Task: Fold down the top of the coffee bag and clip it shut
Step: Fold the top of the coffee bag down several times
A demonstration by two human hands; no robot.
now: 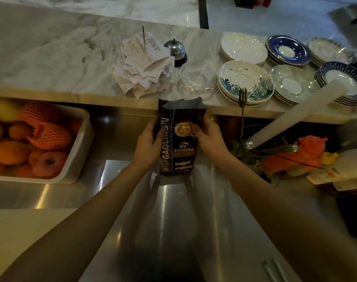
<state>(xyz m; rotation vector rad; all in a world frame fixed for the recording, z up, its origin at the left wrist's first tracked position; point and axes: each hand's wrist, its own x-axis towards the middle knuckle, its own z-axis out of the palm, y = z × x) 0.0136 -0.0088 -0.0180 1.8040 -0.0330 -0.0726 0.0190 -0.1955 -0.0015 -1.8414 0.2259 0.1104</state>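
A dark coffee bag (178, 151) with gold lettering stands upright on the steel counter (173, 210). Its top (180, 103) is open and unfolded, showing a silvery lining. My left hand (148, 144) grips the bag's left side at mid height. My right hand (209, 137) holds the right side, thumb on the front near the printed coffee cup. No clip is visible in either hand or on the counter.
A white tub of fruit (79, 159) sits at the left. On the marble shelf behind are a paper spike of receipts (143, 64), a service bell (176, 50), a glass dish (197, 78) and stacked plates (244, 82). Orange items and bottles (308, 153) crowd the right.
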